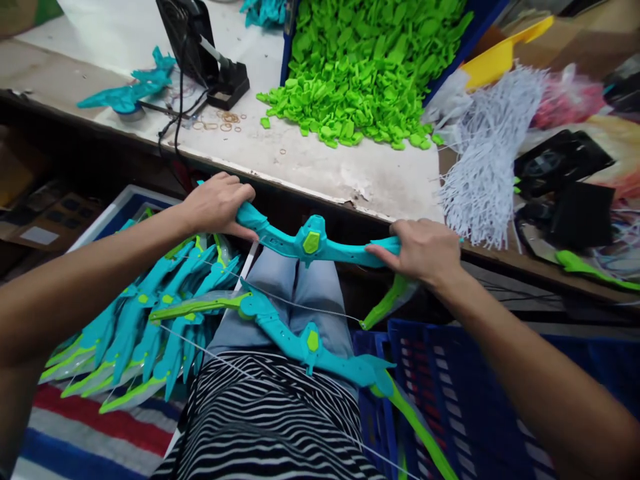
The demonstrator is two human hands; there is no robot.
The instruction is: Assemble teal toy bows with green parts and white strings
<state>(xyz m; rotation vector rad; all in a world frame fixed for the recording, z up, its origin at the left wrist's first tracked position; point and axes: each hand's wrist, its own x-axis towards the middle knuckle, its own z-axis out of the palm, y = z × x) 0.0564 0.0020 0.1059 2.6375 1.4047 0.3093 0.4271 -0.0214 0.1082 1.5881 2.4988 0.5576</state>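
Observation:
A turquoise toy bow with a green centre piece is held level above my lap. My left hand is closed round its left end, and my right hand grips the right end. Below the right hand hangs one of its green limbs, with a white string running left from the tip. A second toy bow, turquoise with green limbs, lies across my lap with its own string. To the left, several similar finished-looking bows lie piled in a crate.
On the bench a blue bin spills green plastic pieces. A small black fan, rubber bands and turquoise parts lie left. White strings hang over the right edge. Blue crates stand at lower right.

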